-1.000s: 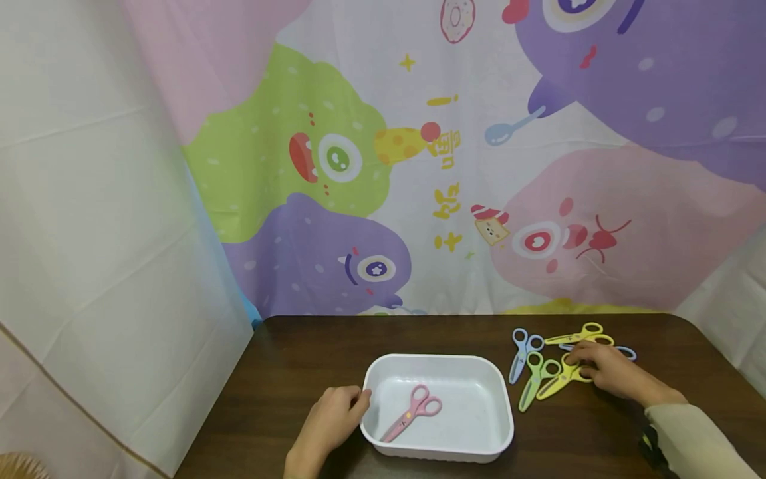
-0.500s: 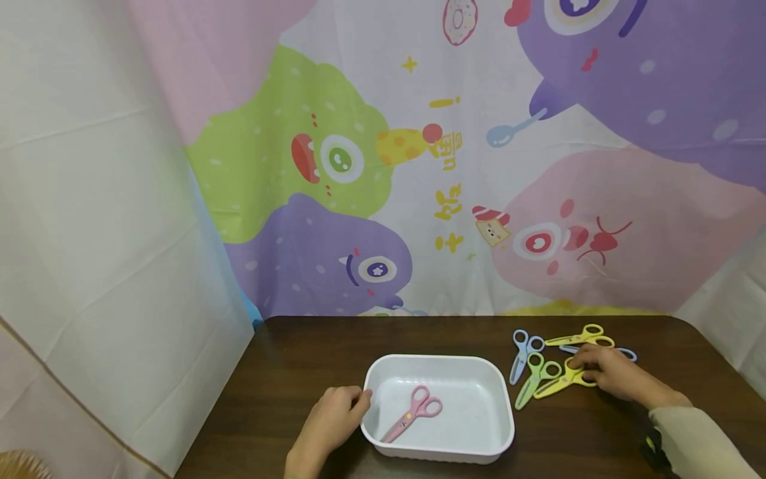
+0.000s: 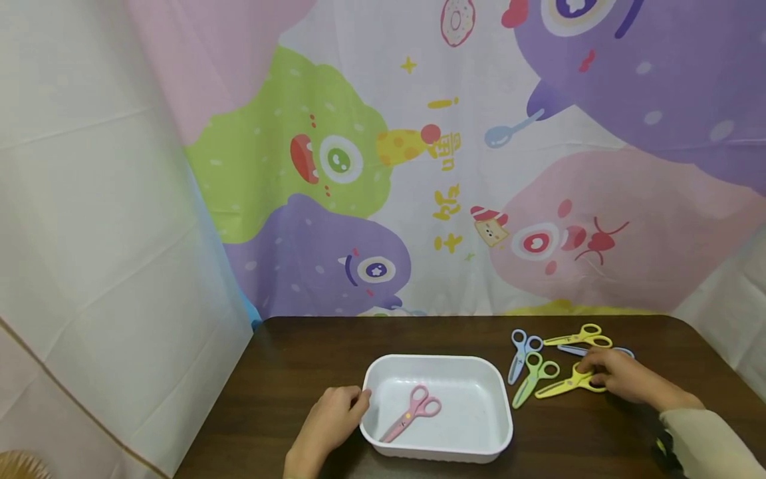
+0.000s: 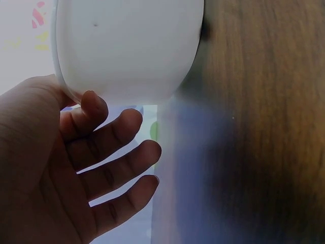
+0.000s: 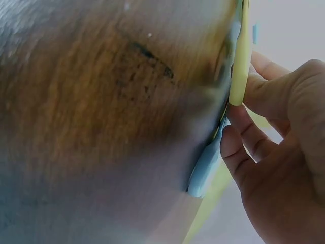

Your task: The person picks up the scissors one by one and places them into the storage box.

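At the left end of a white plastic tub, my left hand pinches the rim between thumb and index finger. In the left wrist view the other fingers spread loosely below the tub wall. A pair of pink scissors lies inside the tub. On the right, my right hand pinches the handle of yellow scissors, whose blades point left along the table. The right wrist view shows the yellow handle at my thumb and fingertips, with a blue handle just beyond.
Green scissors and blue scissors lie between the tub and my right hand. Behind it are another pair of yellow scissors and a second blue pair. A printed cloth hangs behind the dark table.
My right hand has drawn the near yellow scissors slightly right, opening a gap from the green pair. The green scissors shifted a little left. My left hand stays on the tub rim.
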The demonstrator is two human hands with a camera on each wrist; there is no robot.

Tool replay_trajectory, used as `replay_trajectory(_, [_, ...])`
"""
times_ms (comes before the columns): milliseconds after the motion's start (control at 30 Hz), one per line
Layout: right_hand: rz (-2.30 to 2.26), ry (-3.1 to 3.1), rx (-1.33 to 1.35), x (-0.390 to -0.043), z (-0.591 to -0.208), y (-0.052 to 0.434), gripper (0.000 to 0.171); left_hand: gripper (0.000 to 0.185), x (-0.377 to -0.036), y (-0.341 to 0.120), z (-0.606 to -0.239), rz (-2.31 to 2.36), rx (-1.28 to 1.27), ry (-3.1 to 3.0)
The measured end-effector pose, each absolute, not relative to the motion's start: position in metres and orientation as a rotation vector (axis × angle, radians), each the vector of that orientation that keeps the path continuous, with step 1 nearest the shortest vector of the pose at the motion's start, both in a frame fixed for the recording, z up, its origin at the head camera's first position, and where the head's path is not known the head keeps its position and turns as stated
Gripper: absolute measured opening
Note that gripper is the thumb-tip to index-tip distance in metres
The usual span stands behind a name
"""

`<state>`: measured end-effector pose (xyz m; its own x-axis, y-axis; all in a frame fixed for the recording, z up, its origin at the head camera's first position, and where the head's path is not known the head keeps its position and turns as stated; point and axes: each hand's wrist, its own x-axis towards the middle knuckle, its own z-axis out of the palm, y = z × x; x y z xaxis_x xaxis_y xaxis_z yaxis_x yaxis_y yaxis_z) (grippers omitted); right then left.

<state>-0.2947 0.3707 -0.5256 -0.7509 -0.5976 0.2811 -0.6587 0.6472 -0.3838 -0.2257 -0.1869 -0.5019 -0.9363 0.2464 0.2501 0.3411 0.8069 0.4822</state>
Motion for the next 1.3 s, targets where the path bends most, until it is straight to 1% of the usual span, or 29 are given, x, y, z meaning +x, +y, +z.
replay_trajectory(467, [0.708, -2.837, 0.958, -0.292, -0.519, 0.370, 0.021, 0.040, -0.224, -0.186, -0.499, -0.803, -0.452, -2.819])
replay_trajectory(633, [0.679, -2.796, 0.978, -0.292, -0.519, 0.370, 0.024, 0.041, -0.224, -0.186, -0.500, -0.804, -0.440, -2.826])
replay_trajectory(867, [0.665, -2.844, 0.950, -0.292, -0.515, 0.373, 0.022, 0.041, -0.224, -0.186, -0.500, -0.803, -0.440, -2.816])
replay_trajectory(1300, [0.618, -2.833, 0.920, -0.289, -0.513, 0.384, 0.026, 0.041, -0.224, -0.185, -0.500, -0.796, -0.430, -2.821])
